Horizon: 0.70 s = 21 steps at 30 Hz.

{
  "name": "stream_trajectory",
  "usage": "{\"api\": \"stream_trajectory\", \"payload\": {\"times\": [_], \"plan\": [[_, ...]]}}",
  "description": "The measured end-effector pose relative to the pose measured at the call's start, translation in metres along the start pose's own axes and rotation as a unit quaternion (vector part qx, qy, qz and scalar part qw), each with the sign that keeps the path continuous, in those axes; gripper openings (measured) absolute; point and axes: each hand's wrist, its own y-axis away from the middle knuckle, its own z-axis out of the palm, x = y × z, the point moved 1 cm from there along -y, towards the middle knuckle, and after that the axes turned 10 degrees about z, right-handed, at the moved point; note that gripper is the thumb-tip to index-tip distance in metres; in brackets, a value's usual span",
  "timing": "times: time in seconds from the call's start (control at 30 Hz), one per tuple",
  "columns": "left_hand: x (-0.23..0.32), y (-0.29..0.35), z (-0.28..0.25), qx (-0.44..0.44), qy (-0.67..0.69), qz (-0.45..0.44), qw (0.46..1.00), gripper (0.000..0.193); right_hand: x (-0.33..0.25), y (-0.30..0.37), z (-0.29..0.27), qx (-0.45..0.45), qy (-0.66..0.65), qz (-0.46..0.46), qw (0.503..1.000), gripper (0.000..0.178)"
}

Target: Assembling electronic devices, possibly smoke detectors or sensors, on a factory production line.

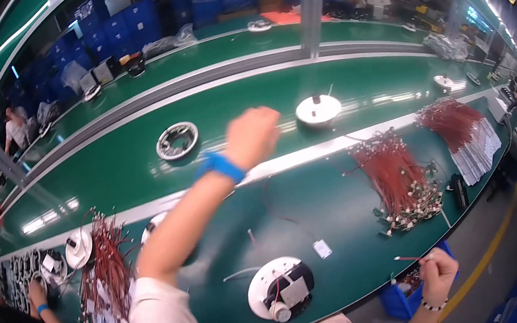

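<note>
My left hand (254, 137), with a blue wristband, is stretched out over the green conveyor belt, between a round ring-shaped housing (177, 140) and a white disc-shaped unit (318, 109). Motion blurs it and its fingers point away, so a grip cannot be made out. At the lower right my right hand (440, 276) pinches a short red wire (409, 258) with a pale connector at its end. On the bench in front of me lies a white round unit (264, 287) with a black part, a white box and a small cylindrical piece wired to it.
A small white label (322, 249) lies on the bench. Bundles of red wires (393, 175) sit to the right, with another wire bundle (109, 268) at left. A blue bin (403, 303) hangs below the bench edge. A co-worker's hand (37, 295) works at the far left.
</note>
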Motion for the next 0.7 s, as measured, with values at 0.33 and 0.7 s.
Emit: {"api": "stream_trajectory", "payload": {"times": [0.33,0.7], "plan": [[-0.021,-0.053,0.194,0.02,0.11,-0.063,0.992,0.032,0.008,0.014,-0.023,0.071,0.023,0.059,0.995,0.014],[-0.022,0.037,0.07,0.062,0.082,-0.041,0.994,0.023,-0.001,0.014,0.003,-0.012,-0.025,0.027,0.999,0.009]]}}
